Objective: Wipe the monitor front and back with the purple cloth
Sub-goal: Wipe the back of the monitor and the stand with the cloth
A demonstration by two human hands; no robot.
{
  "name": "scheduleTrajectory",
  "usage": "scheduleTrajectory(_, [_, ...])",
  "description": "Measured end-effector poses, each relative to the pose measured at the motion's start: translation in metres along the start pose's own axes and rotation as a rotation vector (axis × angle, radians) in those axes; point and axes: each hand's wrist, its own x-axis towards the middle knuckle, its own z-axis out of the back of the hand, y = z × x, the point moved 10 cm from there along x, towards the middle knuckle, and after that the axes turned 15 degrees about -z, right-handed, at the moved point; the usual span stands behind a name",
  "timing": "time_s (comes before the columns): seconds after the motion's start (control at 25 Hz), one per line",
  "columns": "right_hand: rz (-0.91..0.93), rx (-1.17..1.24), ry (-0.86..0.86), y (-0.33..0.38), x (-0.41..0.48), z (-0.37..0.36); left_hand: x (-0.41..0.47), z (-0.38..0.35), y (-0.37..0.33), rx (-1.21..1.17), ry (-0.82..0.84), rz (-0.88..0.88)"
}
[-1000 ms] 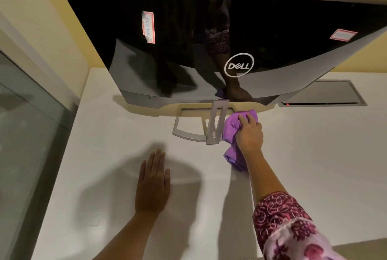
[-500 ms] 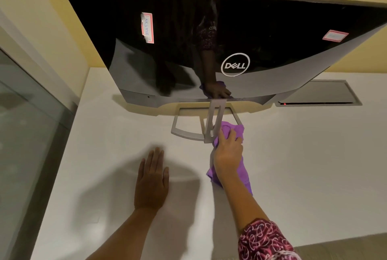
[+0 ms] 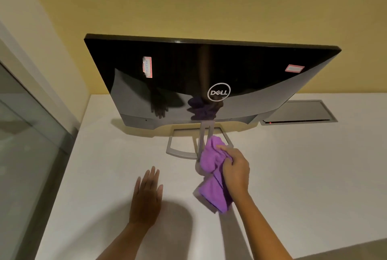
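Fingers [image 3: 225,151] of the right hand [image 3: 235,168] clamp the bunched purple cloth [image 3: 211,173] against the stand's upright post [image 3: 202,138]; left hand [image 3: 146,195] lies flat, fingers together, on the smooth white desk [image 3: 303,176]. Yellow wall [image 3: 199,2] behind, glass panel [image 3: 21,134] at left. Glossy black Dell monitor [image 3: 188,67] stands with its back toward the camera, long axis left-right, on a silver open-frame base [image 3: 173,151]. Fuzzy cloth hangs lengthwise toward the camera.

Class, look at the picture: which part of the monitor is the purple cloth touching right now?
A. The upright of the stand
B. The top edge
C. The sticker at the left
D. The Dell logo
A: the right hand bunches the purple cloth against the stand's upright, below the monitor's glossy back.
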Motion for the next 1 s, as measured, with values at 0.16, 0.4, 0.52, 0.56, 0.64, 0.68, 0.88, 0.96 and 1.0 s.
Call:
scheduleTrajectory(0.16, [0.404, 0.193, -0.235, 0.12, -0.053, 0.043, 0.032, 0.069, -0.015, 0.052, -0.202, -0.053])
scheduleTrajectory(0.4, [0.843, -0.061, -0.49, 0.278, -0.107, 0.033, 0.093, 0.259, -0.052, 0.095, -0.742, -0.08])
scheduleTrajectory(0.52, [0.96, -0.253, -0.452, 0.317, -0.111, 0.002, 0.113, 0.316, -0.067, 0.154, -0.857, -0.131])
scheduleTrajectory(0.56, [0.977, -0.297, -0.443, 0.322, -0.109, -0.004, 0.12, 0.324, -0.07, 0.176, -0.865, -0.14])
scheduleTrajectory(0.64, [0.985, -0.334, -0.451, 0.324, -0.103, -0.006, 0.132, 0.332, -0.075, 0.199, -0.867, -0.146])
scheduleTrajectory(0.68, [0.984, -0.339, -0.461, 0.322, -0.099, -0.003, 0.136, 0.333, -0.078, 0.204, -0.87, -0.143])
scheduleTrajectory(0.88, [0.956, -0.433, -0.554, 0.302, -0.064, 0.036, 0.138, 0.332, -0.083, 0.21, -0.87, -0.079])
scheduleTrajectory(0.96, [0.903, -0.441, -0.627, 0.286, -0.035, 0.071, 0.138, 0.331, -0.08, 0.217, -0.853, -0.072])
scheduleTrajectory(1.0, [0.861, -0.438, -0.666, 0.276, -0.018, 0.093, 0.139, 0.331, -0.079, 0.224, -0.846, -0.072])
